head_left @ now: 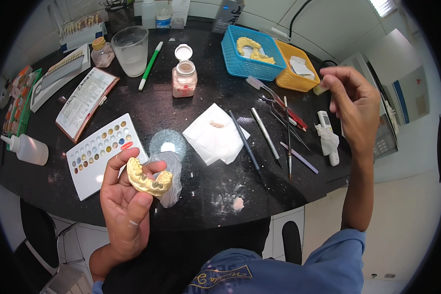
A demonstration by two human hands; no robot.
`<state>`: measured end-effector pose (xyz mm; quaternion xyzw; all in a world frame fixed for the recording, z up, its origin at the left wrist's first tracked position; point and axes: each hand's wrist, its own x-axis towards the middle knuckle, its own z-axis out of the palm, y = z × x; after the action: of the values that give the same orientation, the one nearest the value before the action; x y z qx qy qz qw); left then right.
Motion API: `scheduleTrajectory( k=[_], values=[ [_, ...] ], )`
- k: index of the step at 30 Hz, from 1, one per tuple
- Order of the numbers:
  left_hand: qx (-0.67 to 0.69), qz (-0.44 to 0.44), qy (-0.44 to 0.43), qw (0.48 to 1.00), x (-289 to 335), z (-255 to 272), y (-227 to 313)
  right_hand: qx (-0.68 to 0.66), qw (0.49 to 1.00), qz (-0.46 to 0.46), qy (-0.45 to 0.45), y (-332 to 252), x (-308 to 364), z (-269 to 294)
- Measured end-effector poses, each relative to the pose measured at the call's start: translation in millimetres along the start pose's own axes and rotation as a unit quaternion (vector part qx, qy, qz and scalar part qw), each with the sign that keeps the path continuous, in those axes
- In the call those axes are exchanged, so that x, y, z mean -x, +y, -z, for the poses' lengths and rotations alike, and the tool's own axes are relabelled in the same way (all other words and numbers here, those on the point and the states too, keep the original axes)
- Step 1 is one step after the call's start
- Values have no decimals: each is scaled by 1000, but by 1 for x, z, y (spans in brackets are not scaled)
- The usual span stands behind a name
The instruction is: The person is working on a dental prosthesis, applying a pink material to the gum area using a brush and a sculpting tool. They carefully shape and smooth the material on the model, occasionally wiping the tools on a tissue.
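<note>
Now, the left hand (pixel 125 213) grips a curved yellow plaster cast (pixel 143 184); the right hand (pixel 354 105), well apart, curls, its hold unclear.

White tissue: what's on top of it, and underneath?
A small row of pinkish teeth lies on the white tissue; a dark pen-like tool crosses its edge. Anything underneath is covered.

A: What lies mid-table (pixel 289 191)?

B: A napkin (pixel 215 147), with a row of teeth (pixel 216 124) on it and a jar (pixel 184 82) behind.

A: And left?

B: A palette (pixel 100 159), a notebook (pixel 85 104) behind it, a squeeze bottle (pixel 30 150) to its left. A marker (pixel 151 66) lies between the jar and a cup (pixel 131 54). The left hand (pixel 125 210), with a plaster model (pixel 147 182) in it, is before the palette.

A: Right?

B: Tools (pixel 265 136) beside the napkin; behind them, two baskets (pixel 250 70) side by side, other models (pixel 248 45) in the left one. The right hand (pixel 353 105) is right of both.
</note>
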<state>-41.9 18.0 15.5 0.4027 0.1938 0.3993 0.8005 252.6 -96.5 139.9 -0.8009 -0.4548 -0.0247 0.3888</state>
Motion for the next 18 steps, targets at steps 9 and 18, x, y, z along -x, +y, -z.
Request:
scheduleTrajectory(
  k=[9,18],
  values=[
    [0,138,-126,982,-8,-30,-21,117,987,-98,-57,54,55,2],
    [-4,127,-122,984,-9,-41,-35,103,989,27,-104,115,13,-27]
  ],
)
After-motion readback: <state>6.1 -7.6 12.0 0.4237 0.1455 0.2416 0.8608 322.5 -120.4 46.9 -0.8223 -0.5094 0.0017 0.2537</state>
